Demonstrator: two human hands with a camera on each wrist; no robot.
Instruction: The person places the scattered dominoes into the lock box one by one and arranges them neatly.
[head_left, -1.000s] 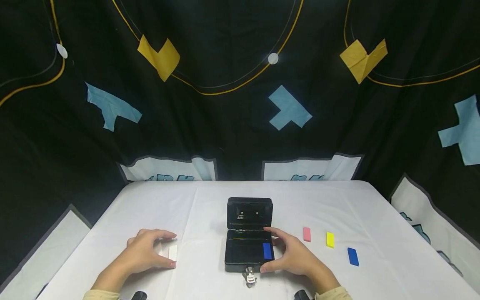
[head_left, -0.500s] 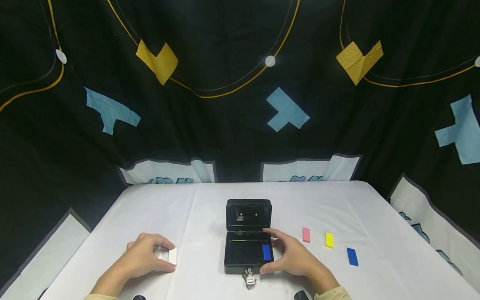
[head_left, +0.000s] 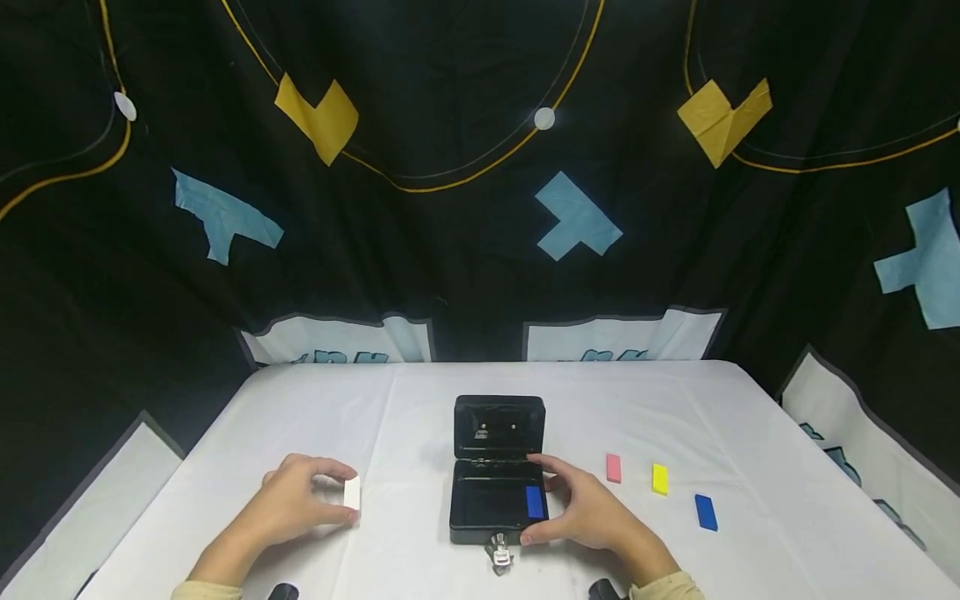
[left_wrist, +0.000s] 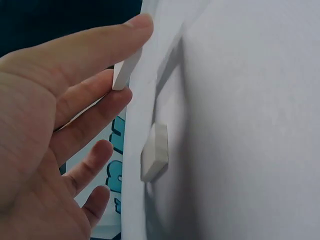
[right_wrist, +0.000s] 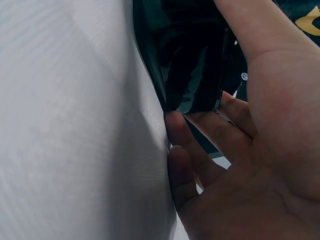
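My left hand (head_left: 292, 502) pinches a small white rectangular block (head_left: 352, 492) between thumb and fingertips. The left wrist view shows this block (left_wrist: 125, 70) raised off the cloth. A second white block (left_wrist: 155, 153) lies on the cloth below the hand. At the middle of the table stands a small black metal cash box (head_left: 480, 502), its lid (head_left: 500, 425) raised. My right hand (head_left: 588, 508) grips its right side, thumb at the front corner and fingers toward the back. Inside, on the right, is a blue rectangular piece (head_left: 534, 502).
A silver lock with keys (head_left: 500, 554) hangs at the box's front. Right of the box lie a pink block (head_left: 613, 468), a yellow block (head_left: 660, 479) and a blue block (head_left: 707, 512). White cloth covers the table (head_left: 420, 400); a dark curtain (head_left: 450, 275) hangs behind.
My left fingers have closed on the white block and lifted it, moving slightly right and away from me. My right hand and the box have stayed in place.
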